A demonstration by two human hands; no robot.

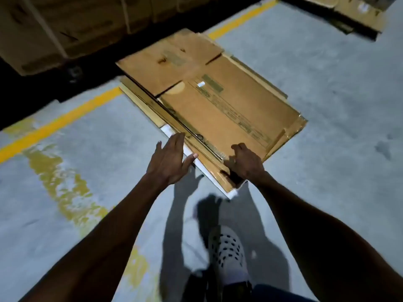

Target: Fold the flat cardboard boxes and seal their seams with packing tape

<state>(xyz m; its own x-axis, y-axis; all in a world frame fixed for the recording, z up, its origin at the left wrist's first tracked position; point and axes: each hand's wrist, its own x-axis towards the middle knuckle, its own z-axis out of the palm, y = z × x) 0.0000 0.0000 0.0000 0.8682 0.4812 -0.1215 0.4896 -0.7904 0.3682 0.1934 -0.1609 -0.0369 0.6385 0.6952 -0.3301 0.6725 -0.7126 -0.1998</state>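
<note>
Right grip [244, 162] curled on flattened cardboard [229, 110]; left [169, 158] spread.

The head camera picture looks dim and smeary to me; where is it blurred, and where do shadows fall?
Head view: lighting is dim; the shoe and far stacked boxes are blurred; arm shadows fall on the floor below the flat cardboard; the yellow line bends from wide-angle distortion.

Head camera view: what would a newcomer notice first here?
A stack of flat cardboard boxes lies mid-frame on the grey floor. The left hand reaches open to its near edge; the right hand curls onto its near corner. A yellow line runs behind.
</note>
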